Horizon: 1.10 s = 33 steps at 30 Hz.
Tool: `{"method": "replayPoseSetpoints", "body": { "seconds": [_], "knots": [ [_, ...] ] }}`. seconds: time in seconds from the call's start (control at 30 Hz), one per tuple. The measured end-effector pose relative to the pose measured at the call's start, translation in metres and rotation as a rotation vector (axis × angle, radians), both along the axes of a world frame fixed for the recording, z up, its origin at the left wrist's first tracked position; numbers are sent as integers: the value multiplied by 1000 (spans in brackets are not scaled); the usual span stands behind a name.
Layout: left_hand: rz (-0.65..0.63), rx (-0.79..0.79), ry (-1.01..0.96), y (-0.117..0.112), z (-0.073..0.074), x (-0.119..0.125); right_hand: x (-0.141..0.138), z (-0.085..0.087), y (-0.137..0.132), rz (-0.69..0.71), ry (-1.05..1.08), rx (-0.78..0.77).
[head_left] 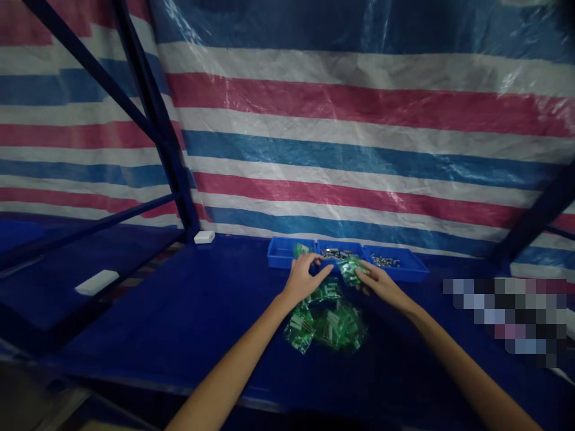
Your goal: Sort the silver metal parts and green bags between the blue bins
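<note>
A heap of small green plastic packets lies on the blue table in front of me. My left hand hovers over the heap's far edge with thumb and fingers curled apart, holding nothing I can see. My right hand is closed on one green packet, held just before the trays. Three blue trays stand in a row behind the hands: the left tray has a green packet in it, the middle tray and the right tray hold small metal parts.
A striped red, white and blue tarp hangs behind the table. Dark blue frame posts rise at the left. Two white blocks lie to the left. A blurred patch covers the right.
</note>
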<state>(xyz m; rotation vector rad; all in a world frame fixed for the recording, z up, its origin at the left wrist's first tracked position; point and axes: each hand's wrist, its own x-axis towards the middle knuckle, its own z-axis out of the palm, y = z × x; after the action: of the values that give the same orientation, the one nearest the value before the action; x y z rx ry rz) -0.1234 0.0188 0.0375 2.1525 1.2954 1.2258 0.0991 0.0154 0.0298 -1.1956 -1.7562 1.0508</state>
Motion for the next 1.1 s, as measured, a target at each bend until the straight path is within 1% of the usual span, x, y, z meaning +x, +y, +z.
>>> {"method": "replayPoseSetpoints", "body": {
  "seconds": [0.07,0.13,0.23,0.33,0.4,0.57,0.67,0.77,0.87,0.97,1.03,1.1],
  "knots": [
    [-87,-84,-97,0,-2,3,-17,3,0,62,15,44],
    [-106,-107,-163,2,-3,3,-34,6,1,95,17,84],
    [-55,-42,-228,6,-1,-1,-49,9,5,76,58,211],
    [-86,51,-240,9,4,-7,-52,9,7,15,42,424],
    [-96,91,-173,9,7,-10,-49,6,7,-22,-1,540],
    [7,221,108,3,9,-12,-41,-4,1,-126,-98,744],
    [36,277,208,-2,8,-11,-39,-5,-2,-172,-163,831],
    [53,289,184,-3,6,-8,-40,-4,-4,-204,-165,828],
    [102,248,105,0,4,-4,-43,-2,-5,-266,-122,737],
    [221,181,11,10,1,-7,-43,0,-5,-320,-121,631],
    [313,126,-74,21,0,-14,-41,2,-4,-321,-159,569],
    [390,46,-108,36,0,-23,-39,5,-4,-307,-233,519]
  ]
}}
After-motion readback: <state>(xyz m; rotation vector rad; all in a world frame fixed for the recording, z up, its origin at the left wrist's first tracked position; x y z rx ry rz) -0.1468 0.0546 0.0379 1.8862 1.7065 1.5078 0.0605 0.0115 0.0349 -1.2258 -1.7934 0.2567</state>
